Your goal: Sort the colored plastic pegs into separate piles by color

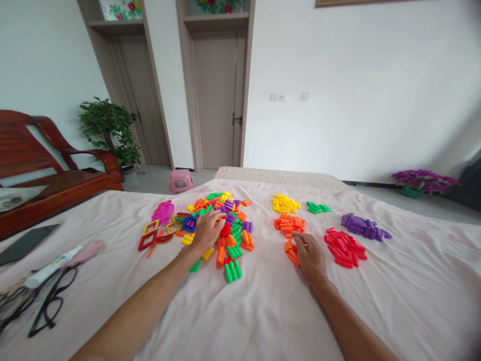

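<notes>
My left hand (209,228) rests over a mixed pile of bullet-shaped and ribbed plastic building pieces (236,230) in green, orange, purple, yellow and red. Its fingers are stretched out and apart, close to a red piece (225,230). My right hand (311,254) is at the near side of the orange pieces (287,223), fingers bent. Its fingertips meet at an orange building piece (289,235), which they seem to pinch; the hand partly hides a lower orange group (292,254). Red pieces (343,246) lie just right of this hand.
Sorted yellow (285,204), green (318,207) and purple pieces (364,226) lie farther back on the cloth (240,321). Colored frame-shaped pieces (149,235) and a pink toy (164,212) sit left of the mixed pile. Eyeglasses (52,303), a white tube (52,268) and a phone (26,244) are at left.
</notes>
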Demonstrator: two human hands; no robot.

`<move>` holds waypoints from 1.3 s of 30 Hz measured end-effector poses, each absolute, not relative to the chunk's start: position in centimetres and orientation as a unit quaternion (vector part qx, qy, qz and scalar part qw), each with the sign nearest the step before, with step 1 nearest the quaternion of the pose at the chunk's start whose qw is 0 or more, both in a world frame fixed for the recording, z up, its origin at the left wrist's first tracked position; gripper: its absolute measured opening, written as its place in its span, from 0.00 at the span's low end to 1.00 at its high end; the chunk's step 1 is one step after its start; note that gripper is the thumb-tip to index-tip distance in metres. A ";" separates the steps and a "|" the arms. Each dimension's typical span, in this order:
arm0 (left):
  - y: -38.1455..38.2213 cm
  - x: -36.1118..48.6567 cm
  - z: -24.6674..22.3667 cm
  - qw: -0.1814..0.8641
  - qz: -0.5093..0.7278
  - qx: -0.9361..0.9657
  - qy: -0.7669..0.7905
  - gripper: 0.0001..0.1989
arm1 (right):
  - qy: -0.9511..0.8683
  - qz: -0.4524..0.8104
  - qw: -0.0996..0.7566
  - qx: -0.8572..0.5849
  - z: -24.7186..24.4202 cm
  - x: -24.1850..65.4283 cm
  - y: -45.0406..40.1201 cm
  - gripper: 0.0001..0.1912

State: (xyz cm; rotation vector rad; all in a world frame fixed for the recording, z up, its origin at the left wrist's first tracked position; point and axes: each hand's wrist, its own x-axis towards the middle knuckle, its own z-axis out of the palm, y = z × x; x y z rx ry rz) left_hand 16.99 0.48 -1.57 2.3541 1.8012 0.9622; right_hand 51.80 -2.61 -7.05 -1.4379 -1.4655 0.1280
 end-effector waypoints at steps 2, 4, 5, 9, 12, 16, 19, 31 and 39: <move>1.4 13.8 -1.2 -0.056 0.253 0.711 0.654 0.19 | -0.611 0.055 0.518 -0.597 -7.0 51.7 -2.6 0.20; 2.1 10.6 -1.2 -0.068 0.162 0.685 0.707 0.20 | -0.608 0.060 0.518 -0.599 -7.0 51.7 -2.6 0.20; 2.3 9.3 -1.2 -0.059 0.148 0.690 0.707 0.18 | -0.608 0.062 0.516 -0.600 -7.0 51.8 -2.5 0.20; 2.2 6.0 -1.5 -0.047 0.137 0.713 0.686 0.12 | -0.611 0.060 0.510 -0.602 -7.1 51.8 -2.5 0.20; 1.8 4.5 -1.5 -0.046 0.154 0.708 0.687 0.11 | -0.612 0.057 0.512 -0.600 -6.9 51.8 -2.6 0.20; 1.6 1.6 -1.1 -0.061 0.191 0.665 0.720 0.14 | -0.611 0.056 0.515 -0.598 -6.9 51.7 -2.6 0.19; 1.5 -0.5 -0.9 -0.062 0.164 0.640 0.748 0.16 | -0.610 0.058 0.513 -0.601 -7.0 51.8 -2.6 0.19; 3.7 2.8 -3.2 -0.085 0.089 0.723 0.680 0.18 | -0.602 0.067 0.518 -0.605 -6.8 51.7 -2.8 0.19; 3.7 3.4 -2.4 -0.121 0.081 0.737 0.660 0.18 | -0.599 0.075 0.517 -0.607 -6.5 51.6 -3.0 0.19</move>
